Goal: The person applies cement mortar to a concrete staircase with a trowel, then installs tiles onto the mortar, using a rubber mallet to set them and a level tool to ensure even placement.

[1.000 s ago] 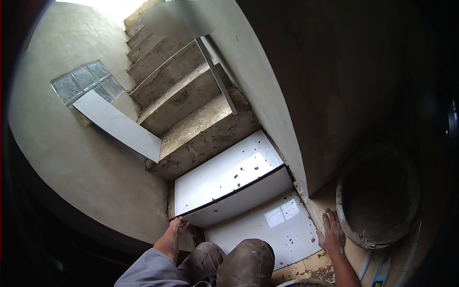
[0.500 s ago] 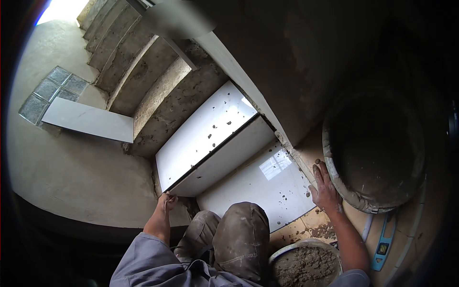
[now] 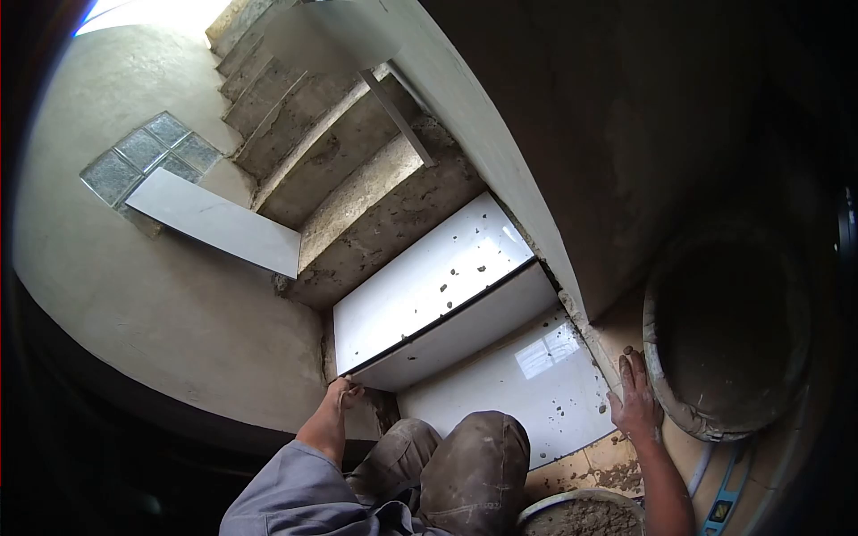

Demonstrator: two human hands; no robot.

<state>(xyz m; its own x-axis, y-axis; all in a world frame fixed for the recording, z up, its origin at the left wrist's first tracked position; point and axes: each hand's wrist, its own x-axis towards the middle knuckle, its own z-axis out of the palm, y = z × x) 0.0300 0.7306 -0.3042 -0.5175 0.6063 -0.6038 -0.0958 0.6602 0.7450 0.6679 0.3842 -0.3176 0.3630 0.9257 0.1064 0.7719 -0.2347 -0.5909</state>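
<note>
My left hand [image 3: 343, 393] is closed at the lower left corner of a white step tile [image 3: 429, 290], its fingers curled by the tile's dark front edge; what they grip is too small to make out. Below that edge stands a white riser tile [image 3: 474, 330]. My right hand [image 3: 637, 406] lies flat with fingers apart at the foot of the wall, beside the right edge of the lower white tile [image 3: 500, 393]. Dark crumbs are scattered over both flat tiles.
Bare concrete steps [image 3: 375, 196] rise behind, with a metal bar [image 3: 398, 116] across them. A loose white tile [image 3: 214, 221] leans near glass blocks [image 3: 143, 150]. On the right are a large dark tub [image 3: 657, 357] and a blue level [image 3: 728, 491]. A mortar bucket [image 3: 585, 518] sits below.
The view has shifted, so the stairs, tiles and both hands appear lower and further right. Both hands keep their places at the tile corner and by the wall.
</note>
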